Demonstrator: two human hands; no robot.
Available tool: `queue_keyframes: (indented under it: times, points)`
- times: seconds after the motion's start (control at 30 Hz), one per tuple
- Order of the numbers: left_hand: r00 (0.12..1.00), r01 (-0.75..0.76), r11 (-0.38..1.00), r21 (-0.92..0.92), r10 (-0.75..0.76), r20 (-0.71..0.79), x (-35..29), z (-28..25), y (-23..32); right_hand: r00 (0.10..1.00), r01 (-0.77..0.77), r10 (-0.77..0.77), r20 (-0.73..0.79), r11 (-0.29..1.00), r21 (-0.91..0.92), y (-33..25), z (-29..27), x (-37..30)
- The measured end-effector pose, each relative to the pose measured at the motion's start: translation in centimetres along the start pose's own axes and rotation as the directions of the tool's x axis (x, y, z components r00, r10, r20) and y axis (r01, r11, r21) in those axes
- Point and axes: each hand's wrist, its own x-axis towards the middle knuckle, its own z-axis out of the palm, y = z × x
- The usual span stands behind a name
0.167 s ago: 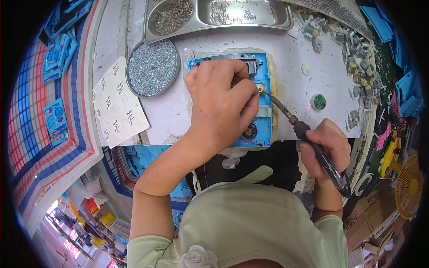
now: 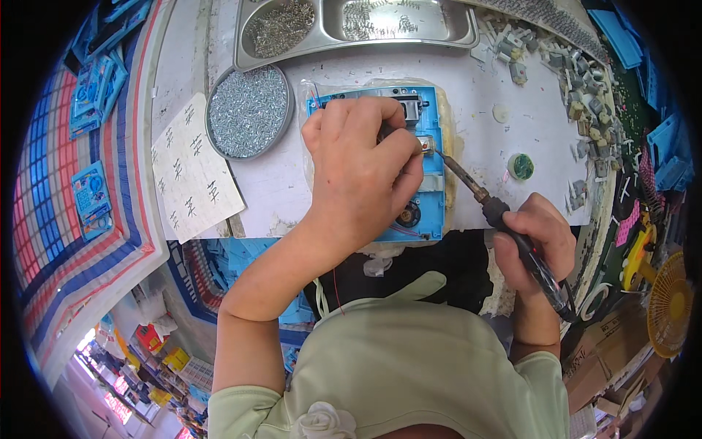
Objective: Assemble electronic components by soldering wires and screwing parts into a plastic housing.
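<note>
Soldering iron (image 2: 495, 211) slightly farther right than before

There on the tabletop (image 2: 541, 113) sits the casing (image 2: 433, 205); to its left, a dish (image 2: 292, 110) of small pieces (image 2: 247, 112), with a paper sheet (image 2: 194, 175) before it; behind, a tray (image 2: 402, 44); off right, a tub (image 2: 521, 167), then a parts heap (image 2: 576, 110)!

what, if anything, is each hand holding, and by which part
The right hand holds a soldering iron by its black handle. The left hand lies over the blue casing; whether it grips anything cannot be told.
</note>
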Motion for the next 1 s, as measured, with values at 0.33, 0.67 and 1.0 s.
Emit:
queue_keyframes:
  times: [0.33,0.67,1.0]
  points:
    - [1.000,-0.004,1.000,0.006,0.003,0.016,0.0,0.0,0.1,1.000,0.025,-0.025,-0.019,1.000,0.016,0.3,0.6,0.2]
    - [1.000,-0.005,1.000,0.010,0.005,0.011,0.0,-0.1,0.0,0.995,-0.070,0.076,-0.058,0.993,0.098,0.7,-0.1,-0.6]
    - [1.000,0.006,1.000,0.019,-0.006,0.027,0.1,-0.2,0.1,0.986,-0.083,0.097,-0.137,0.991,0.107,0.9,-0.8,-0.7]
